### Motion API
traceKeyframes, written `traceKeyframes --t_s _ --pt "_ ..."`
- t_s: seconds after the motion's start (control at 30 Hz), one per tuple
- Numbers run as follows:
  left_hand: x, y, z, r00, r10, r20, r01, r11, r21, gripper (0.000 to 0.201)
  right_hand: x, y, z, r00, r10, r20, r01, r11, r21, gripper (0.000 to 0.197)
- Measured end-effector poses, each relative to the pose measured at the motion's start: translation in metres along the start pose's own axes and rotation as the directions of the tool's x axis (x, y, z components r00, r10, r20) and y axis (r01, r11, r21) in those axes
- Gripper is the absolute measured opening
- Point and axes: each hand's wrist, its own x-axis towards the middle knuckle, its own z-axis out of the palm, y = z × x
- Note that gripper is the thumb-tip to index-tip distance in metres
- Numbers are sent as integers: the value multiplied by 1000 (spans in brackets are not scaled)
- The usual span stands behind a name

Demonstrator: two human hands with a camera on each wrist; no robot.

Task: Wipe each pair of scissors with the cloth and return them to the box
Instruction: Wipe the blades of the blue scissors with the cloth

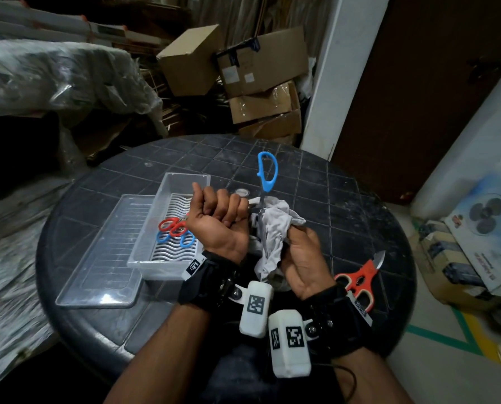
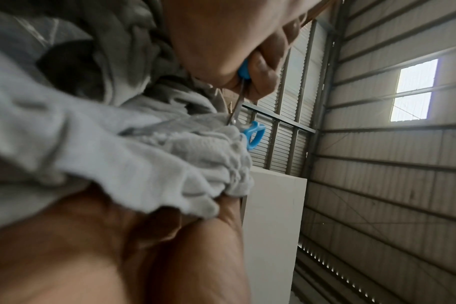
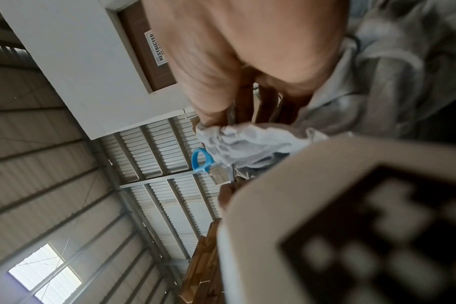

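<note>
left hand [image 1: 218, 225] fisted round one handle of blue scissors [image 1: 266, 173]; right hand [image 1: 303, 258] clutching cloth [image 1: 272, 228] around blades, above counter [image 1: 330, 199].

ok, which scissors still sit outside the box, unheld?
The orange-handled scissors, lying on the table by the right wrist. The blue-handled scissors are in hand against the cloth; the others lie in the box.

A hand [image 2: 216, 37] at the top is curling its fingers [image 2: 263, 67] round one blue handle of the open scissors [image 2: 255, 135], whose other blue loop is sticking out past the cloth [image 2: 133, 164]. The grey cloth is bunching over the blades. A palm [image 2: 118, 257] is lying under it. Corrugated wall [image 2: 377, 185] and a bright window [image 2: 414, 90] are showing behind.
</note>
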Motion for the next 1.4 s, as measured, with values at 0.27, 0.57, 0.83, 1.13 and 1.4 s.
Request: traceKeyframes --t_s 0.27,0.57,0.83,1.13,1.4 --pt "2 0 -3 1000 28 0 -28 1000 -8 54 2 2 0 999 14 44 -13 999 -33 25" --pt "0 0 -4 999 -11 -38 11 1000 0 54 4 0 1 993 -63 102 75 989 -126 19" --pt "0 1 -4 994 -45 -97 41 998 -44 59 1 1 1 976 -134 170 163 972 -171 20" --pt "5 8 -6 993 -63 -98 58 997 -52 57 -9 -9 -27 972 39 231 -2 987 -160 26" --pt "9 11 -9 994 -56 -97 48 995 -82 58 -9 -16 -52 951 220 218 -230 973 20 60"
